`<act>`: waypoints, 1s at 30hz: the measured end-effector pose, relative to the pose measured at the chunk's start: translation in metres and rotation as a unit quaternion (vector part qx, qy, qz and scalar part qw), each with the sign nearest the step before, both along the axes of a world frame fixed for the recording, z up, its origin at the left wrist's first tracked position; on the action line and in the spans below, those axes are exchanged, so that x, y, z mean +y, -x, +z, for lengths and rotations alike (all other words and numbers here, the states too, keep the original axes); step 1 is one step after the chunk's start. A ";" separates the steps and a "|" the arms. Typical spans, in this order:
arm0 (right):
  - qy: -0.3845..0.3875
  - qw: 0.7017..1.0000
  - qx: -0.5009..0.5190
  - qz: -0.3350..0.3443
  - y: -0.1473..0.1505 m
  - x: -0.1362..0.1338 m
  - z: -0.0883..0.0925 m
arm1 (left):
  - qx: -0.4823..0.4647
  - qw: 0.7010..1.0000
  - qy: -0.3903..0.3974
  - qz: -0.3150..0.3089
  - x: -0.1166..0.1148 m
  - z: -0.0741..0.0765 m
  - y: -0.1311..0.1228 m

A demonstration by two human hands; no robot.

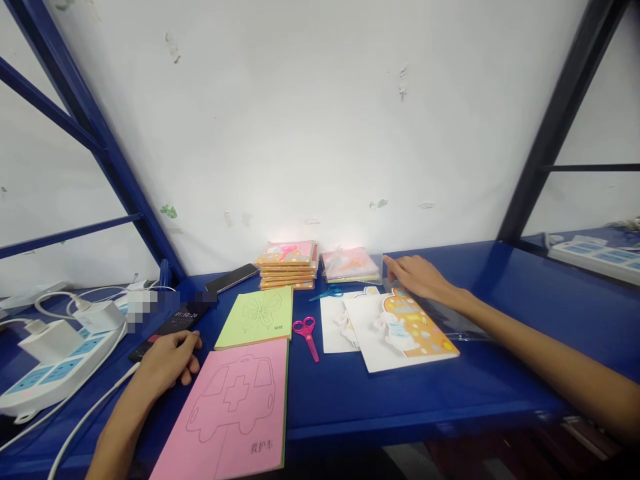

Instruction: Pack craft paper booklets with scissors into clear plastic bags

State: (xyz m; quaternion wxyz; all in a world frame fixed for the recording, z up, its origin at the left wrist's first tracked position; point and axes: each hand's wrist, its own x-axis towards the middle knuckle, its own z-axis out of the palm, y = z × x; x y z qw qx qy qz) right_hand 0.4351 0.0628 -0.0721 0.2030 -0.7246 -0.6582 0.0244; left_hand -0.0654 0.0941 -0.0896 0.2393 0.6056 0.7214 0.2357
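Note:
My left hand [167, 363] rests on the blue table beside a dark phone [170, 327], its fingers loosely bent, somewhat apart and holding nothing. Right of it lie a pink paper pad [235, 407] with an ambulance outline and a green paper pad [260, 313] with a butterfly outline. At the back, my right hand [417, 275] has its fingertips closed at the edge of a clear plastic wrapper [377, 261] around a pack of coloured paper [350, 262]. Pink scissors [307, 337] and blue scissors [327, 293] lie between the pads and two white-and-orange rabbit covers [403, 333].
A stack of wrapped orange packs [289, 270] stands by the wall. Another phone [233, 277] lies left of it. A white power strip [60, 367] with plugs and cables fills the left side. Clear plastic film [457, 323] lies under my right forearm. Blue frame posts [120, 173] rise at the sides.

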 end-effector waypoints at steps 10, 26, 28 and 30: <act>-0.001 1.000 -0.001 0.000 -0.001 0.000 -0.001 | 0.001 1.000 -0.003 -0.004 0.002 -0.002 0.001; -0.002 1.000 -0.002 0.000 -0.002 0.001 -0.001 | 0.000 1.000 -0.007 -0.003 0.001 -0.002 0.001; -0.002 1.000 -0.001 0.000 -0.002 0.001 -0.001 | -0.002 1.000 -0.007 -0.005 0.001 -0.001 0.001; -0.002 1.000 -0.001 -0.001 -0.002 0.001 -0.001 | -0.003 1.000 -0.006 -0.007 0.001 -0.001 0.001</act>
